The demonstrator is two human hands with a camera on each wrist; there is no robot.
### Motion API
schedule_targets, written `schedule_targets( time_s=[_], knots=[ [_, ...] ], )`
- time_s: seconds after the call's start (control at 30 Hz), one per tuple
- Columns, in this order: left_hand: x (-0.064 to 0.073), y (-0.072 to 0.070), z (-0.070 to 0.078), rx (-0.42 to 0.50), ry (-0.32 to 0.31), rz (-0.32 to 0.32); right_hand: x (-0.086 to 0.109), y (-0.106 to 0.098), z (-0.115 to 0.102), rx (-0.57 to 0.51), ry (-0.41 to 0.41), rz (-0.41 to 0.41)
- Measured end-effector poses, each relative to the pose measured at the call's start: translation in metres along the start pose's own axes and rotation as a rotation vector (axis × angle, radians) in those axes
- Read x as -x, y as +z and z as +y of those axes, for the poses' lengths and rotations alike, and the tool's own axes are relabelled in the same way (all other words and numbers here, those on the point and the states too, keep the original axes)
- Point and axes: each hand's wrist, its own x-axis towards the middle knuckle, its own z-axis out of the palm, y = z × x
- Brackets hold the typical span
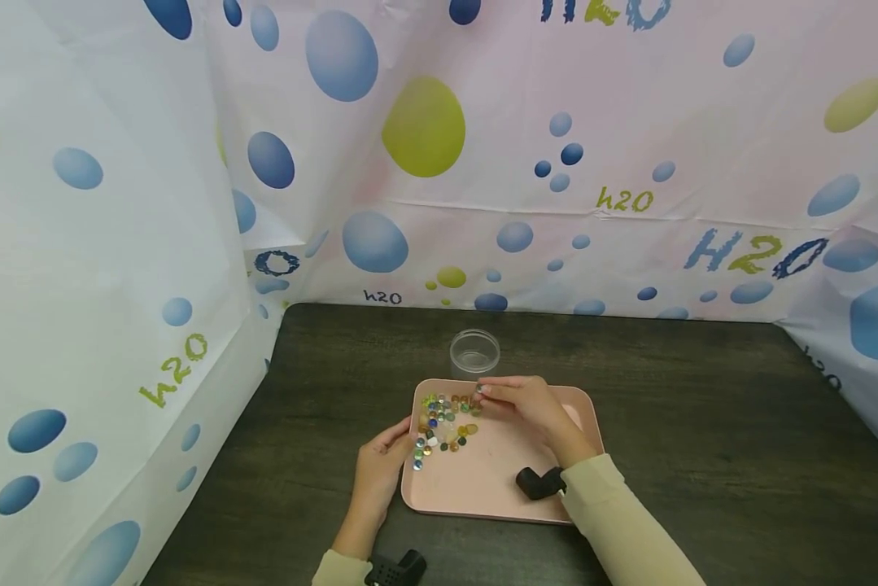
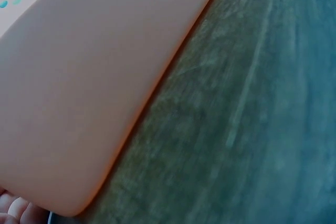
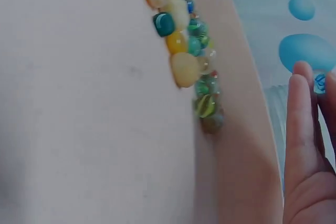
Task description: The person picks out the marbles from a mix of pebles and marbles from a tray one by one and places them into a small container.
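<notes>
One marble [image 3: 320, 83], partly hidden, pinched by right hand [image 1: 524, 400]; left hand [image 1: 382, 465] touches tray [image 1: 475, 484], fingers partly hidden, grip unclear.

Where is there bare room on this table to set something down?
Bare table stretches right of the tray and left of the left hand. The tray's near middle is bare too. Crowded: its far-left part, packed with marbles, and its far edge, near the right hand.

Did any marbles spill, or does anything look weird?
Nothing stands out: I see no spill. The marbles lie bunched inside the pink tray, the clear container stands beyond it, and the right hand pinches one.
</notes>
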Motion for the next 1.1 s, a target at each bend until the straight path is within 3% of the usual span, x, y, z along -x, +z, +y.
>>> schedule_targets(
  time_s=[0.33, 0.53, 0.83, 1.0, 1.1],
  knots=[
    [0.002, -0.004, 0.002, 0.033, -0.002, -0.020, 0.004, -0.001, -0.018, -0.333, 0.010, -0.026],
    [0.002, -0.006, 0.003, 0.048, -0.011, -0.040, -0.003, -0.003, -0.031, -0.353, 0.002, 0.036],
    [0.000, -0.002, 0.001, 0.048, 0.004, -0.031, -0.018, -0.012, -0.050, -0.138, -0.031, 0.099],
    [0.000, -0.001, 0.002, 0.016, 0.014, -0.015, -0.030, -0.012, -0.056, 0.070, -0.081, 0.120],
    [0.000, -0.001, 0.002, 0.017, 0.014, -0.013, -0.037, -0.010, -0.059, 0.259, -0.100, 0.150]
  ],
)
